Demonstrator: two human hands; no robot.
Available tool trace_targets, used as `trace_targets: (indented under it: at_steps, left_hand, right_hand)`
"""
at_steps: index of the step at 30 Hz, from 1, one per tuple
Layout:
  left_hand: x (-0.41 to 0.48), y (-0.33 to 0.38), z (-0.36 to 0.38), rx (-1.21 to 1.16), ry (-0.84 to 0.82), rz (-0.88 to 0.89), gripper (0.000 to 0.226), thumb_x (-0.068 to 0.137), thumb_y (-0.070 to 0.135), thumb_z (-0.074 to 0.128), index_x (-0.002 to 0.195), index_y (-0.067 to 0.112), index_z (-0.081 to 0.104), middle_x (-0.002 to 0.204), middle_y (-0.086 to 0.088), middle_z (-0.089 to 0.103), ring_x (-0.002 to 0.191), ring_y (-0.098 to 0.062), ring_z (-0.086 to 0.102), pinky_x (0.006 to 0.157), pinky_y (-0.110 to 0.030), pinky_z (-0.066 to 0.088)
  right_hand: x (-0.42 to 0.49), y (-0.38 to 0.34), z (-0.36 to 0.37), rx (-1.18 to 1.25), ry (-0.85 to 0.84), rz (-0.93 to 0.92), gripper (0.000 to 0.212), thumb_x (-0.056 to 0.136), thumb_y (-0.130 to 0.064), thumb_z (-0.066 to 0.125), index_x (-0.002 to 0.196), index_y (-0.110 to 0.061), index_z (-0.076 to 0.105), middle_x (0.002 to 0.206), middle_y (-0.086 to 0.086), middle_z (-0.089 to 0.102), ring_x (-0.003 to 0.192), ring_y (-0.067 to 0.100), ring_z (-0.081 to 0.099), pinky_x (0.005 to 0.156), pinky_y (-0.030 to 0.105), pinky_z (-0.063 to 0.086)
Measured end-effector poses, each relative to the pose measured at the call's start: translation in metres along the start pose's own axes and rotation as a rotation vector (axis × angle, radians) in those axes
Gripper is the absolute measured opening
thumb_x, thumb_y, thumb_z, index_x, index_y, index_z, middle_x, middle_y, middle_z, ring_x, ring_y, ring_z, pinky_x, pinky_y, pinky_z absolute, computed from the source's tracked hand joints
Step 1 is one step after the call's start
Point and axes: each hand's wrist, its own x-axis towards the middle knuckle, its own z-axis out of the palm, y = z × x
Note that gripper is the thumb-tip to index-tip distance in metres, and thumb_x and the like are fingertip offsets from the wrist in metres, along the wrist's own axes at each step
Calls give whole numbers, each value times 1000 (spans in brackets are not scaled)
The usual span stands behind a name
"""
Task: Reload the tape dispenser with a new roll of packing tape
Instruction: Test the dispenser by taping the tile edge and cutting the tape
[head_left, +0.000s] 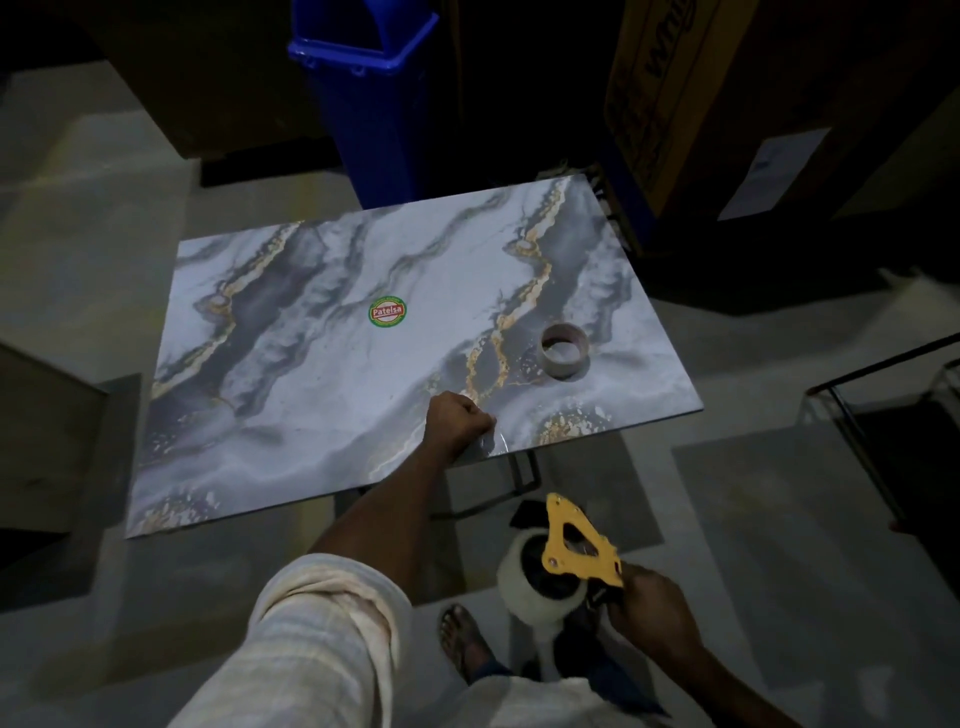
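My right hand (649, 608) grips the handle of a yellow tape dispenser (574, 545), held low over the floor in front of the table. A whitish clear tape roll (527, 595) sits on the dispenser's hub. My left hand (460, 423) is closed in a fist at the front edge of the marble-patterned table (311, 415), pinching what looks like a short clear strip of tape (496, 441). A brown cardboard tape core (564, 352) lies flat on the table's right side, apart from both hands.
A blue bin (374, 104) stands behind the table, with a cardboard box (670, 104) at the back right. A round sticker (387, 312) marks the table's middle. My sandalled foot (462, 639) is on the floor below. A dark metal frame (857, 415) stands at the right.
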Motion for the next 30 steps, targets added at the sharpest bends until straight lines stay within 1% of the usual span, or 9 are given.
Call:
trace_targets:
  at_steps: [2,9,12,15,18,21,25,28,30]
  left_hand:
    - [-5,0,-3,-54,-9,0,20,69,19,89,66,2,79,61,-16,72,56,-21,66,59,-33,54]
    - [-22,-9,0,-31,200,30,24,88,14,75,108,1,73,102,-16,71,90,-26,65,78,-31,48]
    - [-25,-1,-27,-222,352,-36,19,89,12,75,107,4,74,98,-10,68,78,-11,61,72,-26,47]
    - [-21,2,-61,-496,40,-115,23,94,23,73,96,0,76,82,-13,69,67,-17,64,53,-22,51]
    - [-19,4,-90,-695,-316,-299,58,88,61,68,108,7,76,96,-13,73,89,-29,66,75,-36,55]
    - [-17,3,-108,-899,-554,-366,67,82,72,65,106,10,68,93,-18,66,87,-34,65,77,-47,60]
    - [-13,5,-124,-933,-671,-359,59,72,64,79,95,12,64,86,-12,60,80,-28,58,81,-41,50]
    - [-6,12,-134,-938,-623,-396,27,93,39,58,90,12,62,81,-9,62,72,-24,61,74,-35,52]
    - [2,18,-135,-906,-572,-460,27,100,26,45,85,11,63,77,-8,65,68,-22,64,68,-32,54]
  right_hand:
    - [15,-23,-13,44,48,-49,9,75,-21,65,70,-26,61,74,8,73,69,32,70,56,27,41]
    - [49,-87,-67,-81,185,-193,25,83,-28,63,105,-21,73,93,13,75,90,38,69,66,35,51]
    - [56,-104,-82,-98,200,-228,24,79,-28,63,99,-17,73,91,16,75,89,40,69,65,36,51]
    - [63,-125,-94,10,165,-265,13,76,-21,67,85,-15,73,84,15,75,79,33,70,56,27,40]
    - [70,-149,-97,211,51,-330,10,79,-13,71,75,-4,69,68,12,68,60,13,57,51,31,49]
    - [67,-175,-103,474,-102,-377,5,86,-9,73,90,-8,74,69,-2,71,57,2,58,50,21,43]
    - [72,-191,-112,761,-331,-380,17,75,0,65,92,-4,68,59,-6,67,45,2,55,45,17,41]
    - [91,-193,-113,908,-440,-344,20,72,0,67,91,4,66,72,23,62,38,16,45,39,22,38]
    - [104,-194,-114,962,-490,-335,29,72,2,67,97,14,62,82,27,64,36,15,43,37,21,37]
